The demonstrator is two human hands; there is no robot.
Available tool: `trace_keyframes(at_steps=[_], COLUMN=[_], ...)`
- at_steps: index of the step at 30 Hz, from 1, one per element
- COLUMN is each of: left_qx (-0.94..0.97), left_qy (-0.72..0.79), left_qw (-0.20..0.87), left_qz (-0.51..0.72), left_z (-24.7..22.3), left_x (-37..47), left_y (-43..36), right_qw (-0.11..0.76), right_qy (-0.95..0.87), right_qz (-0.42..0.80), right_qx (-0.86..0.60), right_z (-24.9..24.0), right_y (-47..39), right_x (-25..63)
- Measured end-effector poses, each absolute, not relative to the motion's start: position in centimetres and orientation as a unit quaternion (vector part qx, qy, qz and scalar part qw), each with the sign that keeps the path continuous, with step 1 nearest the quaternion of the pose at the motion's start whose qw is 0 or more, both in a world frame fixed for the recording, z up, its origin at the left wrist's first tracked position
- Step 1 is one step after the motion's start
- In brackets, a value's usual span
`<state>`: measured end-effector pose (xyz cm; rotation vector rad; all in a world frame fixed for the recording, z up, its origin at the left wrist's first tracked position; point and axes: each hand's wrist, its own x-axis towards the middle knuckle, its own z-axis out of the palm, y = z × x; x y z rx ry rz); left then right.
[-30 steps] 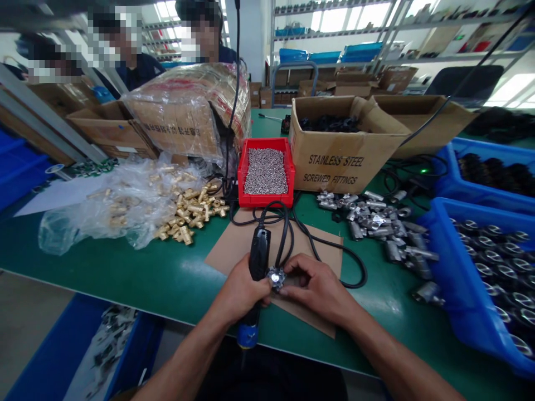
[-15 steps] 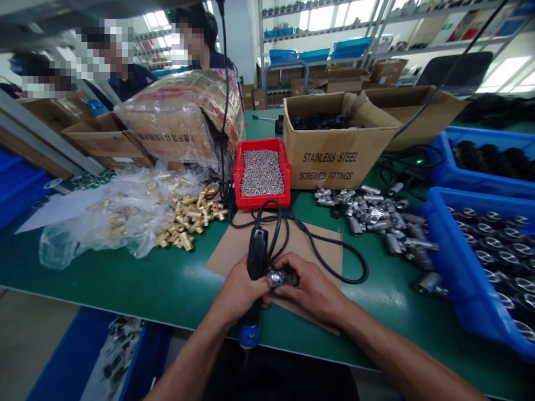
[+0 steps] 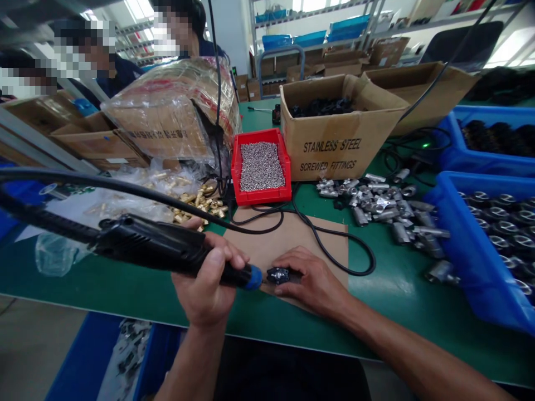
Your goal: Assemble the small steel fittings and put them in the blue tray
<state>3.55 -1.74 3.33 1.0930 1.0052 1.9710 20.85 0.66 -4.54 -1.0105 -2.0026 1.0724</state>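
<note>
**Driving at a small fitting on the green desk**

Working on a brown cardboard sheet laid on the matte green desk, shelves behind. My left hand wraps its grip around the black electric screwdriver, long axis level, blue tip pointing right. My right hand pinches the small shiny metal fitting against the cardboard.

Green workbench, metal shelving, bright windows

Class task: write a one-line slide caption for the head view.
Left hand aims a black electric screwdriver at a small metal part steadied by the right hand.
</note>
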Motion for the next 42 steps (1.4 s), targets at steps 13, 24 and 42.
trace_keyframes(at_steps=[13,24,42], left_qx=[0.422,0.481,0.291], left_qy=[0.385,0.380,0.478], left_qw=[0.327,0.323,0.349], left_qz=[0.752,0.721,0.752], left_z=[1.8,1.1,2.4], left_x=[6.3,6.4,3.2], left_y=[-1.0,-1.3,-2.5], right_qw=[0.318,0.303,0.319], right_qy=[-0.746,-0.755,-0.686], right_qz=[0.446,0.434,0.456], right_qx=[-0.379,-0.387,-0.469], right_z=[-4.6,-4.3,-3.8], right_y=[0.6,0.8,-0.5], right_x=[20.9,20.4,21.7])
